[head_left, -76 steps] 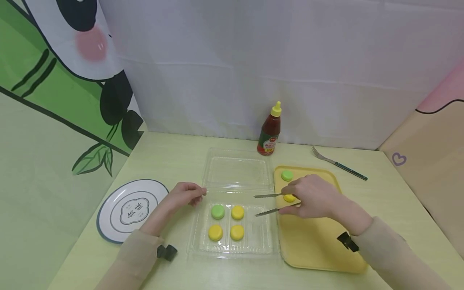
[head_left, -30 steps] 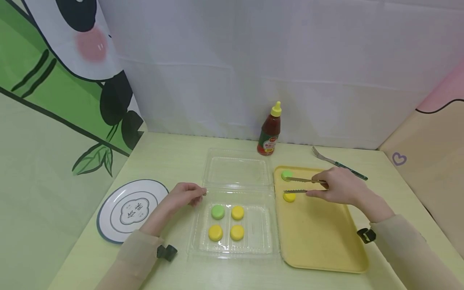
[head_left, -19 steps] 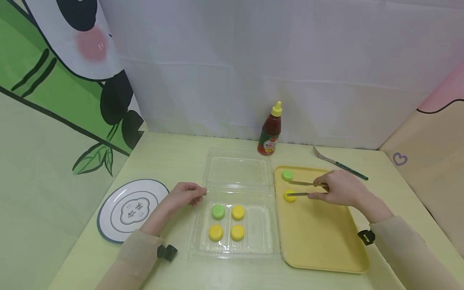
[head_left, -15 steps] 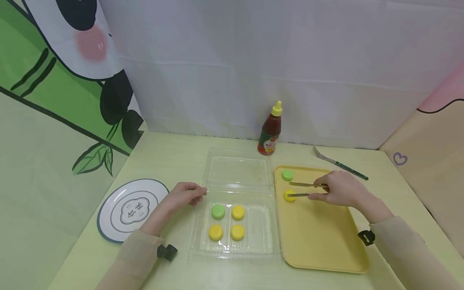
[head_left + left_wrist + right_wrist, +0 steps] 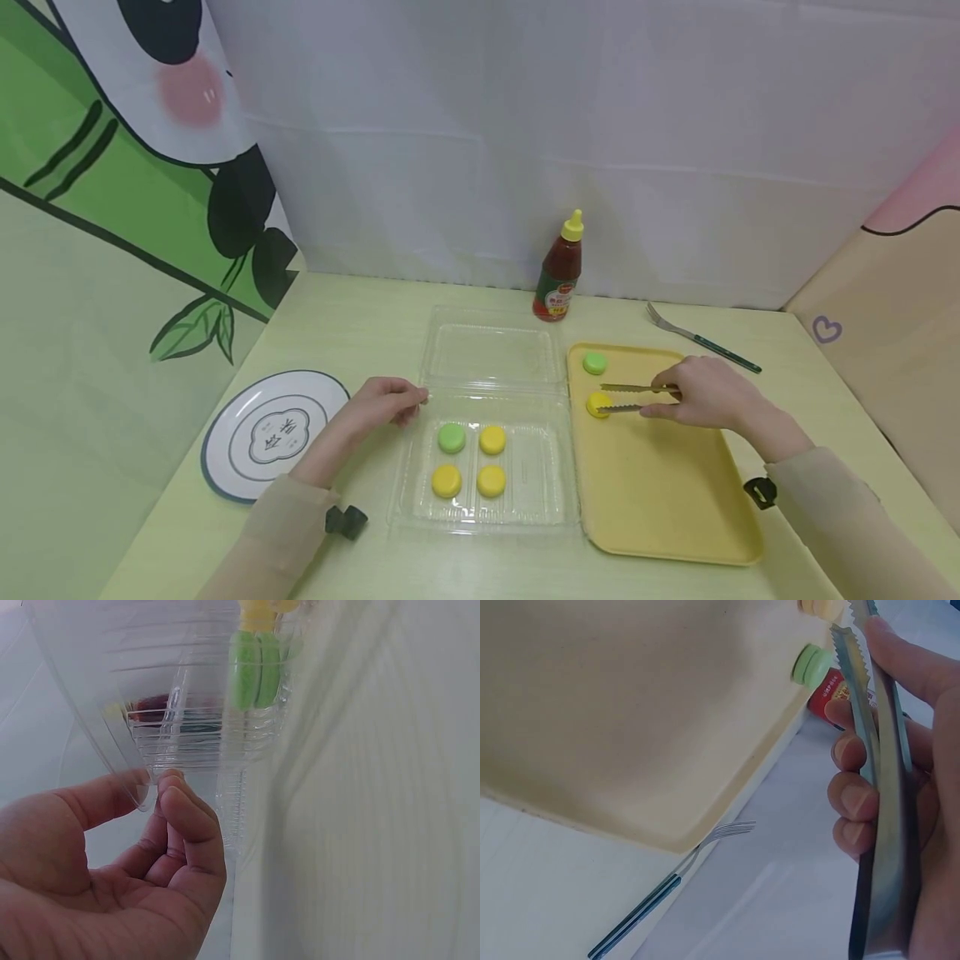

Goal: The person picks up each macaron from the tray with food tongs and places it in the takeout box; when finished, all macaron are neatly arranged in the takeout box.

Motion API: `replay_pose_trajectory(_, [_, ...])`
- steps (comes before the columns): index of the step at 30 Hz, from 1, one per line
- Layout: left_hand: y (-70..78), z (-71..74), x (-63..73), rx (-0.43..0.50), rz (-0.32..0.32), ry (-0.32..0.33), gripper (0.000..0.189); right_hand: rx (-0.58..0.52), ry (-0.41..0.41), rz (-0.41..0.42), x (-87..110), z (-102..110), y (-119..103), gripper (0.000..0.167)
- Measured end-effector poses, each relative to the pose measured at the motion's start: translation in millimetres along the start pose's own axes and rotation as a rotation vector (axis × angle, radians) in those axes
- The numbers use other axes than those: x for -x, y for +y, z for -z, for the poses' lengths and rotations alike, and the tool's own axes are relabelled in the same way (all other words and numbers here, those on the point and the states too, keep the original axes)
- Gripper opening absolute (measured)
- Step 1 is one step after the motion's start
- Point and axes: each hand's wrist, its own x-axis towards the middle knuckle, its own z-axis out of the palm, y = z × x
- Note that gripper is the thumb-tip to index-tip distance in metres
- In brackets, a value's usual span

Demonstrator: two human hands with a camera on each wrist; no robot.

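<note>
My right hand (image 5: 701,390) grips metal tongs (image 5: 889,817) with serrated arms spread apart. In the head view their tips reach a yellow macaron (image 5: 598,405) on the yellow tray (image 5: 667,500); one tip overlaps it, and contact is hard to tell. Behind it on the tray lies a green macaron (image 5: 595,362). With thumb and fingers, my left hand (image 5: 386,402) pinches the rim of the clear plastic box (image 5: 124,742), whose lid (image 5: 491,350) lies folded back. Inside the box sit a green macaron (image 5: 452,437) and three yellow macarons (image 5: 491,481).
A white plate (image 5: 232,437) with a blue rim lies left of the left hand. The sauce bottle (image 5: 558,275) stands behind the box. A fork (image 5: 705,340) with a dark green handle lies beyond the tray, near the back right.
The right hand has carried the tongs from over the box to the tray, first up by the green macaron, then slightly nearer to the yellow one. The left hand keeps its place.
</note>
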Motion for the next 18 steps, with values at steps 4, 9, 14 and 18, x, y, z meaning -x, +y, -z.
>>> replay_pose_trajectory(4, [-0.1,0.2,0.2,0.012,0.000,-0.003,0.028,-0.002,-0.007,0.003,-1.0,-1.1,0.7,0.043])
replay_pose_trajectory(9, [0.5,-0.3,0.6,0.013,-0.003,-0.003,0.028,0.005,-0.011,0.010,-1.8,-1.9,-0.1,0.042])
replay_pose_trajectory(14, [-0.3,-0.4,0.4,0.019,0.000,-0.003,0.028,0.011,-0.006,0.025,-3.2,-1.3,-2.2,0.038])
replay_pose_trajectory(18, [-0.5,0.2,0.5,0.016,-0.007,-0.004,0.028,0.016,-0.010,0.018,-3.1,-1.0,-3.1,0.033])
